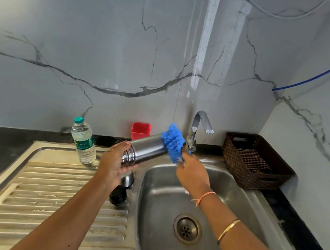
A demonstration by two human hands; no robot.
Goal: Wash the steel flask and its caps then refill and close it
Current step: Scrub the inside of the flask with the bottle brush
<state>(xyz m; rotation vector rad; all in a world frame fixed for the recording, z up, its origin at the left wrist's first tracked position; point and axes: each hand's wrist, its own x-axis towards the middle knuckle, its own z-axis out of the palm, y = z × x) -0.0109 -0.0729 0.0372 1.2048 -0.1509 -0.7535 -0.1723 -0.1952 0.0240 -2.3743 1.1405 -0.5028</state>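
Observation:
My left hand (pixel 114 160) grips the steel flask (pixel 145 148) by its threaded neck and holds it tilted, base pointing up and away, above the sink's left rim. My right hand (pixel 192 173) holds a blue bristle brush (pixel 173 142) whose head lies against the flask's base end. Below the flask, a steel cap (pixel 128 178) and a black inner cap (pixel 117 196) sit on the drainboard beside the basin.
A steel sink basin (pixel 233 202) with a drain (pixel 187 228) lies under my right arm; the ribbed drainboard (pixel 42 193) spreads left. A water bottle (pixel 83 141) stands behind it. The tap (pixel 199 128), a red cup (pixel 140 131) and a brown basket (pixel 255 161) line the back.

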